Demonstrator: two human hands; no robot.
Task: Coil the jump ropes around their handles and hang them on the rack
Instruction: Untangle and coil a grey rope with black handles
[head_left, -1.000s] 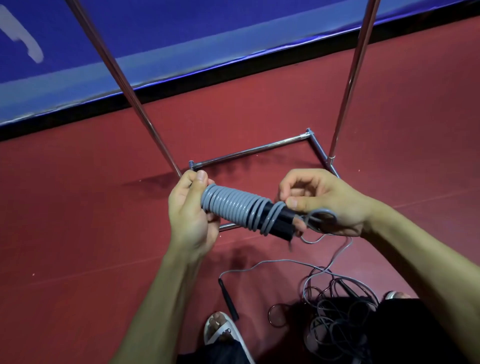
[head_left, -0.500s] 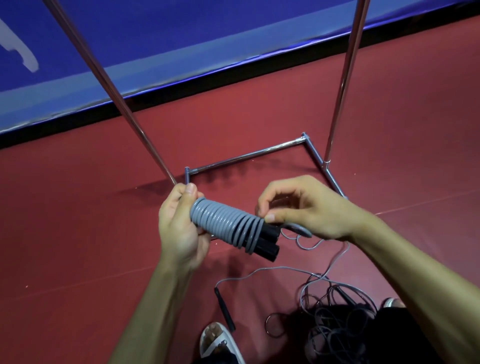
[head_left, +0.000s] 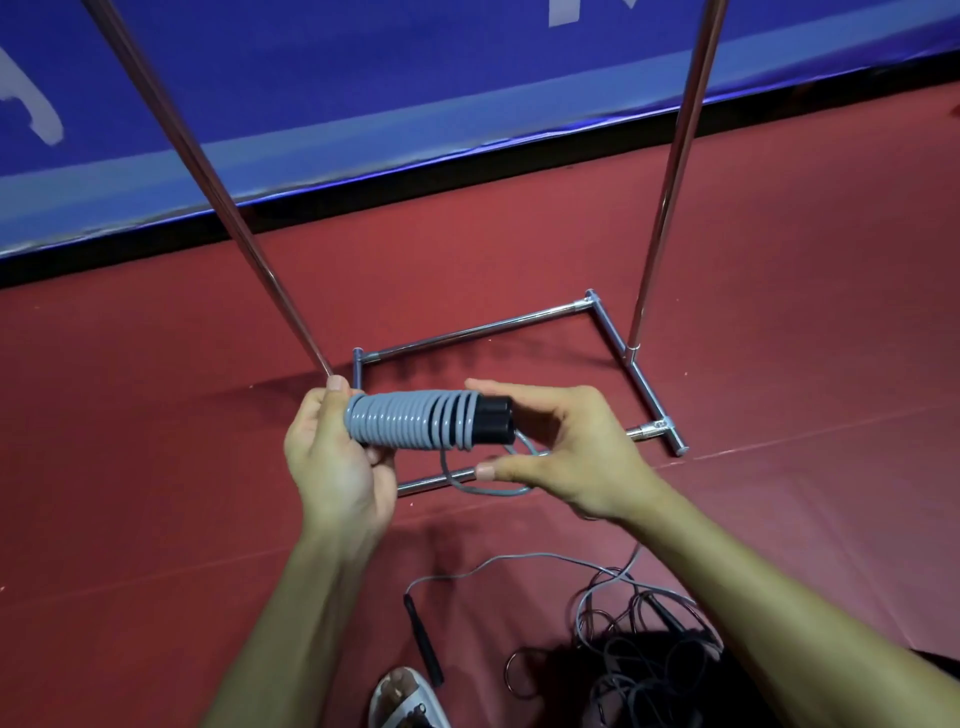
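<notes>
The jump rope (head_left: 410, 426), grey cord wound tightly round paired black handles (head_left: 493, 423), was gripped at its left end by the left hand (head_left: 332, 462). It was judged light and springy, apt to unwind unless clamped over the coils. The right hand (head_left: 571, 452) was spread round the handle ends, a loose tail (head_left: 488, 490) looped under its thumb.

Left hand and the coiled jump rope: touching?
Touching. The head view shows the left hand gripping the coiled jump rope at its left end, thumb lying against the grey coils.
</notes>
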